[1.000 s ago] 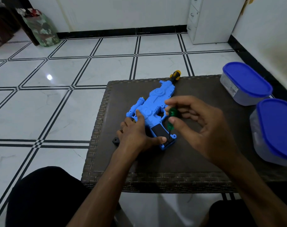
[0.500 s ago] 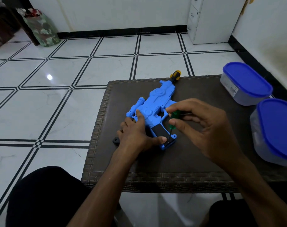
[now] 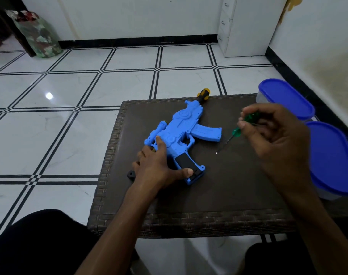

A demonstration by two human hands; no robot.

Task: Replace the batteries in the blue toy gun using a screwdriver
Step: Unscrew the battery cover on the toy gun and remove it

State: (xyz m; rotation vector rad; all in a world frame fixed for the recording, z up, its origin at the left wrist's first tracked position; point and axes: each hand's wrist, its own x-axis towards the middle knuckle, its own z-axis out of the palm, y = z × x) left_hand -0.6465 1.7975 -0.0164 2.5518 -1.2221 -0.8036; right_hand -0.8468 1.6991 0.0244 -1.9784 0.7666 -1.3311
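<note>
Blue toy gun [image 3: 181, 133] lies mid-table, pinned flat by the left hand [image 3: 159, 167], while the right hand [image 3: 272, 133] pinches the green screwdriver [image 3: 242, 126] just right of it; battery swap apparently remains undone, cover state unclear.

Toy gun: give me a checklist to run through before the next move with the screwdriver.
1. Blue toy gun flat on table: ok.
2. Left hand steadying gun at grip: ok.
3. Right hand holding green screwdriver: ok.
4. Screwdriver tip on the screw: not ok, it is off to the gun's right.
5. Black battery cover screw state: cannot tell.
6. Fresh batteries in sight: cannot tell.
</note>
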